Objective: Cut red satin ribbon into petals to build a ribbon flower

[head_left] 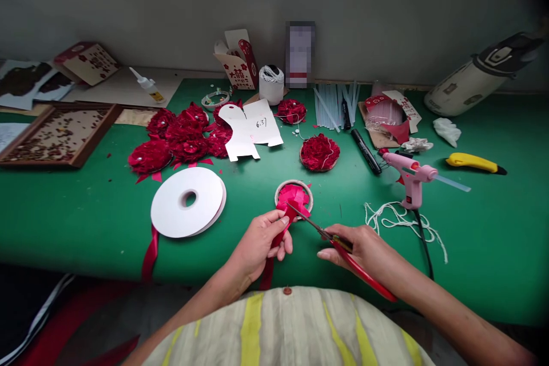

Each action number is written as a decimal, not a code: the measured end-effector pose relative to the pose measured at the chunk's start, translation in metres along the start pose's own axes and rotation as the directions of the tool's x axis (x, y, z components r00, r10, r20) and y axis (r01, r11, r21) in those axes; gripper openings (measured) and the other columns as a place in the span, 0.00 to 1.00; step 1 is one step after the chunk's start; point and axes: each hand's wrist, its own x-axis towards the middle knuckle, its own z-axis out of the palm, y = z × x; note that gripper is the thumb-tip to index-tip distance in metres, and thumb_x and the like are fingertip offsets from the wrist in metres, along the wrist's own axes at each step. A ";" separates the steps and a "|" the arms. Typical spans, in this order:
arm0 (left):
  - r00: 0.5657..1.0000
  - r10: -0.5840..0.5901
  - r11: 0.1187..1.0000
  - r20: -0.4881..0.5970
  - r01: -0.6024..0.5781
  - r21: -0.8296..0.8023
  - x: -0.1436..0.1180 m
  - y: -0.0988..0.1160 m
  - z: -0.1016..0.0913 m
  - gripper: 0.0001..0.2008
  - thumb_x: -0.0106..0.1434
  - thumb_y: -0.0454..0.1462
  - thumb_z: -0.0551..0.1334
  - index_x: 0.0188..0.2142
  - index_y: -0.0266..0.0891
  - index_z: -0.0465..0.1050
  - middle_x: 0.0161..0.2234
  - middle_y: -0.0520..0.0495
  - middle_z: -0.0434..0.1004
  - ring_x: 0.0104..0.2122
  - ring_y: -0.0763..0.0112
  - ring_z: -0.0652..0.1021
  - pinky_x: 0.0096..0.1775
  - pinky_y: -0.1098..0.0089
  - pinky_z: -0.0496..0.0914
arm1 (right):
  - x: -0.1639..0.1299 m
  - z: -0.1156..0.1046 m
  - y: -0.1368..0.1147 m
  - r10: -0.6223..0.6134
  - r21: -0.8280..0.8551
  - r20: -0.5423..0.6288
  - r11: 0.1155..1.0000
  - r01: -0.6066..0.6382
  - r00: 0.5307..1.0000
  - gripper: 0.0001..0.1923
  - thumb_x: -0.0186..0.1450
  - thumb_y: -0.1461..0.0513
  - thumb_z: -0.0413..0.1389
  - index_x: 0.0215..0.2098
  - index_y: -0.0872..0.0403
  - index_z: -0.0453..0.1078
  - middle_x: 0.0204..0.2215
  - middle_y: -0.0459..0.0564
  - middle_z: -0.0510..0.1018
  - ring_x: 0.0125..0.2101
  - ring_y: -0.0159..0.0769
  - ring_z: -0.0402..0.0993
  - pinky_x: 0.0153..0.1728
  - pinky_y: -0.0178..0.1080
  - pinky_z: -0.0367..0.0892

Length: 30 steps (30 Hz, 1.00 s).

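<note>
Above a pale ring [278, 193], near the front of the green table [98, 206], we had the red ribbon [291, 214], pinched between the thumb and fingers of our left hand [261, 241]. Our right hand [364, 247] gripped red-handled scissors [364, 277], blades at the ribbon; how far they were parted we could not tell. Cut red pieces [295, 191] lay within the ring, partly hidden from us by ribbon and fingers.

Left of these we listed one white spool [169, 211], a red strand trailing from it over the table's edge. Just beyond the ring sat one red flower [319, 152], a white thread across it. Behind the spool we counted a cluster of red flowers [186, 134], with white card cutouts [242, 128] covering part of it, one marked in handwriting.

To the right we noted one pink glue gun [412, 174], its black cord beside tangled white string [388, 213]; one black marker [366, 151]; one yellow-handled tool [474, 162].

Farther back we entered clear sticks [328, 107], a ball of cord [271, 88], a patterned box [240, 66] and a tilted flask [458, 88]. At far left stood a wooden-framed tray [83, 148] of small flakes.
</note>
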 end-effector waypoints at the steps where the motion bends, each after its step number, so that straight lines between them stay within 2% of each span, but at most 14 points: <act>1: 1.000 -0.009 1.000 -0.005 0.008 -0.002 0.000 0.000 0.000 0.11 0.62 0.43 0.54 0.34 0.36 0.65 0.16 0.51 0.69 0.12 0.82 0.64 0.15 0.78 0.45 | 0.001 0.000 0.001 0.001 -0.011 -0.004 1.000 -0.001 1.000 0.19 0.60 0.47 0.51 0.34 0.53 0.70 0.15 0.41 0.62 0.18 0.28 0.53 0.21 0.31 0.52; 4: 1.000 -0.025 1.000 -0.017 0.025 -0.018 0.000 0.001 -0.002 0.11 0.62 0.42 0.54 0.33 0.36 0.64 0.16 0.51 0.69 0.12 0.81 0.64 0.15 0.78 0.44 | 0.004 -0.001 0.001 0.013 -0.044 -0.015 0.999 -0.014 1.000 0.19 0.60 0.46 0.50 0.33 0.53 0.70 0.17 0.43 0.66 0.18 0.30 0.58 0.21 0.31 0.51; 7: 1.000 -0.003 0.999 -0.013 0.003 -0.053 -0.003 0.000 -0.005 0.09 0.62 0.40 0.53 0.31 0.35 0.63 0.17 0.50 0.70 0.13 0.81 0.64 0.15 0.78 0.47 | 0.006 -0.004 0.000 0.029 -0.054 -0.013 0.998 -0.029 1.000 0.20 0.61 0.46 0.49 0.37 0.52 0.69 0.19 0.44 0.69 0.20 0.32 0.61 0.21 0.31 0.52; 11: 1.000 0.023 0.993 0.018 -0.020 -0.115 -0.012 -0.003 -0.011 0.07 0.62 0.38 0.53 0.31 0.35 0.63 0.20 0.48 0.72 0.16 0.81 0.67 0.18 0.79 0.53 | 0.003 -0.010 -0.004 0.023 -0.021 0.032 1.000 -0.023 0.999 0.18 0.62 0.47 0.49 0.38 0.51 0.66 0.21 0.44 0.68 0.21 0.32 0.62 0.22 0.31 0.54; 14: 0.999 0.047 0.991 0.002 -0.046 -0.126 -0.017 -0.006 -0.012 0.07 0.62 0.39 0.54 0.33 0.36 0.63 0.22 0.49 0.73 0.18 0.80 0.69 0.19 0.79 0.55 | -0.002 -0.014 -0.009 0.003 0.039 0.064 0.999 -0.006 0.998 0.18 0.61 0.47 0.49 0.37 0.51 0.66 0.20 0.43 0.65 0.21 0.30 0.59 0.22 0.31 0.54; 18: 0.996 0.085 0.994 0.015 -0.084 -0.071 -0.020 -0.007 -0.003 0.11 0.61 0.43 0.56 0.37 0.37 0.63 0.20 0.49 0.73 0.15 0.79 0.68 0.16 0.80 0.51 | -0.005 -0.009 -0.020 -0.039 0.243 -0.058 0.969 0.052 0.998 0.16 0.62 0.50 0.51 0.41 0.52 0.64 0.20 0.40 0.60 0.21 0.29 0.55 0.22 0.31 0.55; 21: 0.990 0.071 0.997 0.122 -0.069 -0.021 -0.022 -0.005 0.010 0.12 0.62 0.44 0.55 0.37 0.37 0.64 0.18 0.50 0.72 0.13 0.81 0.67 0.15 0.80 0.49 | 0.002 0.001 -0.029 -0.050 0.379 -0.176 0.918 0.115 0.983 0.18 0.59 0.55 0.55 0.45 0.52 0.62 0.21 0.40 0.62 0.22 0.29 0.58 0.23 0.31 0.57; 24: 0.978 0.036 0.999 0.204 -0.040 0.012 -0.024 -0.002 0.020 0.11 0.62 0.44 0.54 0.34 0.37 0.63 0.17 0.51 0.71 0.12 0.81 0.66 0.16 0.80 0.52 | 0.011 0.011 -0.037 -0.047 0.463 -0.263 0.870 0.169 0.964 0.20 0.56 0.59 0.58 0.46 0.53 0.62 0.23 0.42 0.67 0.23 0.30 0.62 0.25 0.32 0.61; 28: 0.971 0.054 0.998 0.234 -0.056 0.001 -0.026 -0.003 0.018 0.11 0.62 0.43 0.54 0.36 0.37 0.64 0.18 0.50 0.72 0.12 0.81 0.66 0.16 0.80 0.51 | 0.021 0.013 -0.040 -0.028 0.579 -0.271 0.794 0.186 0.962 0.16 0.54 0.62 0.56 0.42 0.54 0.63 0.23 0.41 0.66 0.21 0.28 0.62 0.23 0.32 0.61; 30: 0.970 0.071 0.997 0.232 -0.070 -0.014 -0.026 -0.006 0.015 0.11 0.62 0.43 0.54 0.37 0.37 0.64 0.19 0.49 0.73 0.13 0.81 0.66 0.16 0.79 0.50 | 0.025 0.012 -0.038 -0.025 0.589 -0.289 0.783 0.198 0.957 0.16 0.54 0.63 0.56 0.41 0.54 0.63 0.22 0.41 0.66 0.20 0.27 0.61 0.23 0.31 0.61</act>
